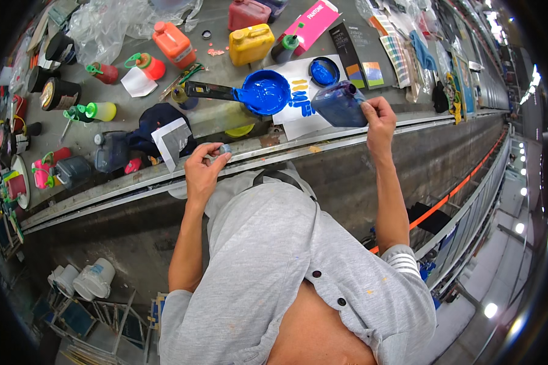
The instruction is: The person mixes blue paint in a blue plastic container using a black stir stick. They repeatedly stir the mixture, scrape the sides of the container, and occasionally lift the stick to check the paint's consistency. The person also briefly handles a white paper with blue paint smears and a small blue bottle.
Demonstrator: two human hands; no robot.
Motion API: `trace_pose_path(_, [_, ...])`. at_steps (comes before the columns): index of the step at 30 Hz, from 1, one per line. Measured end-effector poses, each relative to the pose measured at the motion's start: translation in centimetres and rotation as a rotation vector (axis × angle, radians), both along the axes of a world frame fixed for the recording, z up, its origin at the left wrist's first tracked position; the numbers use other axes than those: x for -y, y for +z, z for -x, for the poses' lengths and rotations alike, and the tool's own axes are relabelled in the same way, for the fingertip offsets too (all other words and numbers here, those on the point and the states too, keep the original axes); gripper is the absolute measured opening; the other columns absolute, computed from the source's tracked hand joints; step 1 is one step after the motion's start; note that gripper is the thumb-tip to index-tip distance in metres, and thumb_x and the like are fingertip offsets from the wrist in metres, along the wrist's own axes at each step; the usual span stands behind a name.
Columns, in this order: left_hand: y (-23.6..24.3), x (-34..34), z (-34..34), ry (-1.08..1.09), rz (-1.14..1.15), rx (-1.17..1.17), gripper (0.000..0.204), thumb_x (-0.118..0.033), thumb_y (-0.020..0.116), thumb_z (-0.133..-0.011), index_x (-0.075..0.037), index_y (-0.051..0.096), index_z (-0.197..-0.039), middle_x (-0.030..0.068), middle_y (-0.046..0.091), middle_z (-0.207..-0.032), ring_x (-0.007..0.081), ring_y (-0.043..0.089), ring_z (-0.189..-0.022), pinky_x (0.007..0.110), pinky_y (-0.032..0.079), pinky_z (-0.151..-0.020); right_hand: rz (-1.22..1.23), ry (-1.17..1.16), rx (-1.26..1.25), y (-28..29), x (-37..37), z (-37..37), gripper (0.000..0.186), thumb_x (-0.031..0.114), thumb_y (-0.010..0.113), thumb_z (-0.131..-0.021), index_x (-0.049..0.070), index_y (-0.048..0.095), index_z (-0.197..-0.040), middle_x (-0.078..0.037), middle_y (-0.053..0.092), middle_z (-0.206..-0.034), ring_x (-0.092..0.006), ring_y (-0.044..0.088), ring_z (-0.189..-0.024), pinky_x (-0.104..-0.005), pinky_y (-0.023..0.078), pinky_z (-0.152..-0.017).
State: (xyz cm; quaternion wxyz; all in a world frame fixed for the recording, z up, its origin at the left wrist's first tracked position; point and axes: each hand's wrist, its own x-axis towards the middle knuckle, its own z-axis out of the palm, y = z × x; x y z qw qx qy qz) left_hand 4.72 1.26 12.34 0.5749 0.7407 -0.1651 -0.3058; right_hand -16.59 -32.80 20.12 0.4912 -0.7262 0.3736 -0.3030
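Note:
My right hand [380, 121] grips a dark blue translucent plastic jug [338, 106] by its side, tilted, its spout bare. In my left hand [206, 169], between thumb and fingers, is a small grey-blue cap [225, 148], held over the table's front edge. Left of the jug sits a round tub of bright blue paint [271, 90], and a black-handled spatula [210, 90] rests across its rim, its end coated blue. A white sheet [295, 125] with blue and yellow swatches lies between tub and jug. Just behind the jug is a dark lid [324, 72] smeared with blue.
Behind the tub stand a yellow jug [250, 45], an orange jug [174, 45] and a green-capped bottle [284, 48]. Colour fan strips [396, 61] and a black box [350, 52] lie to the right. Several ink bottles and dark tubs crowd the left. A metal rail [237, 159] edges the table.

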Motion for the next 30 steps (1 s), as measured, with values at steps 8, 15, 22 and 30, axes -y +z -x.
trace_pose_path(8, [0.8, 0.9, -0.5, -0.014, -0.021, -0.017, 0.026, -0.009, 0.079, -0.082, -0.001, 0.074, -0.106, -0.0023, 0.062, -0.087, 0.0032, 0.047, -0.071, 0.020, 0.038, -0.062, 0.313, 0.231, -0.270, 3.7, -0.7, -2.7, 0.010, 0.006, 0.073, -0.084, 0.001, 0.064, -0.079, -0.004, 0.057, -0.074, -0.0145, 0.051, -0.070, -0.0284, 0.039, -0.064])
trace_pose_path(15, [0.1, 2.0, -1.3, 0.003, 0.010, -0.005, 0.028, -0.009, 0.080, -0.081, -0.001, 0.074, -0.107, -0.0018, 0.062, -0.089, 0.0032, 0.044, -0.068, 0.020, 0.038, -0.060, 0.643, 0.561, -0.441, 7.7, -1.0, -6.4, 0.011, 0.010, 0.075, -0.077, 0.006, 0.065, -0.076, -0.006, 0.058, -0.071, -0.0243, 0.050, -0.074, -0.0373, 0.037, -0.070])
trace_pose_path(22, [-0.1, 2.9, -2.2, 0.049, 0.054, -0.037, 0.029, -0.008, 0.082, -0.078, 0.003, 0.073, -0.105, 0.0038, 0.065, -0.089, 0.0070, 0.053, -0.071, 0.022, 0.041, -0.061, 0.799, 0.809, -0.533, 10.3, -1.5, -11.0, 0.013, 0.011, 0.075, -0.076, 0.006, 0.064, -0.074, -0.007, 0.056, -0.069, -0.0254, 0.049, -0.075, -0.0393, 0.034, -0.071])
trace_pose_path(30, [-1.0, 2.1, -3.3, 0.098, -0.003, -0.064, 0.032, -0.011, 0.082, -0.078, 0.004, 0.072, -0.105, 0.0067, 0.066, -0.090, 0.0088, 0.056, -0.074, 0.023, 0.043, -0.063, 0.861, 0.945, -0.678, 10.3, -2.1, -14.6, 0.015, 0.013, 0.073, -0.075, 0.007, 0.061, -0.068, -0.005, 0.059, -0.068, -0.0245, 0.052, -0.078, -0.0394, 0.034, -0.072])
